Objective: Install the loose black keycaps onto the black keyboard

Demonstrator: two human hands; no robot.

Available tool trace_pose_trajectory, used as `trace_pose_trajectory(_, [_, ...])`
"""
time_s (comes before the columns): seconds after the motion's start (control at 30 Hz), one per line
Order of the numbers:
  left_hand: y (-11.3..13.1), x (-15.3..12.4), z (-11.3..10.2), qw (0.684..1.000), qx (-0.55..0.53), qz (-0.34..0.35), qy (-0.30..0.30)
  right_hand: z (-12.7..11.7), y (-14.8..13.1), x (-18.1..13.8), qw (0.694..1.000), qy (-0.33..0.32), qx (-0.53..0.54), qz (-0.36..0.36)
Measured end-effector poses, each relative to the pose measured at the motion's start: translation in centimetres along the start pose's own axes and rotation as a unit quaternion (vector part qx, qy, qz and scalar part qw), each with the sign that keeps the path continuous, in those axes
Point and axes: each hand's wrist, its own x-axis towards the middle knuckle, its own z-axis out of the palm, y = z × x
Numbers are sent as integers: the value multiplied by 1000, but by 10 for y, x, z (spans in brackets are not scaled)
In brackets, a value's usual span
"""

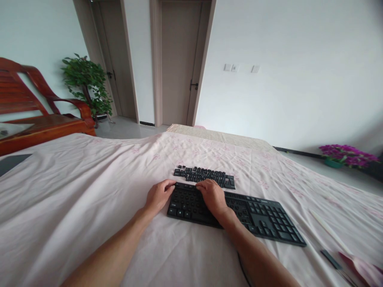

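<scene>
A black computer keyboard point(263, 217) lies on the pink patterned cloth, with keys on its right side and many bare key sockets on its left and middle. My left hand point(160, 195) is closed at the keyboard's upper left corner, thumb and fingers gripping its edge. My right hand point(212, 195) bends over the top row, its fingertips pinched together; whatever they hold is hidden. Just beyond the keyboard lies a cluster of loose black keycaps point(206, 174), set out roughly in rows. A dark cable point(243, 269) shows beside my right forearm.
At the lower right lie a small dark-handled tool point(330, 259) and a pink object point(363, 269), partly out of view. A dark flat object point(13, 163) rests at the left edge. Beyond the cloth point(125, 167) stand a wooden bench point(44, 119) and a plant point(86, 81).
</scene>
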Motion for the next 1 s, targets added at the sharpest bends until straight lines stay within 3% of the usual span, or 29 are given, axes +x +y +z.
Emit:
trace_pose_trajectory(0.43, [-2,0,0,1000,0,6,-1,3,3,7,998,-2,52,43])
trace_pose_trajectory(1.0, [-5,0,2,1000,4,13,-3,3,2,4,1000,7,28,5])
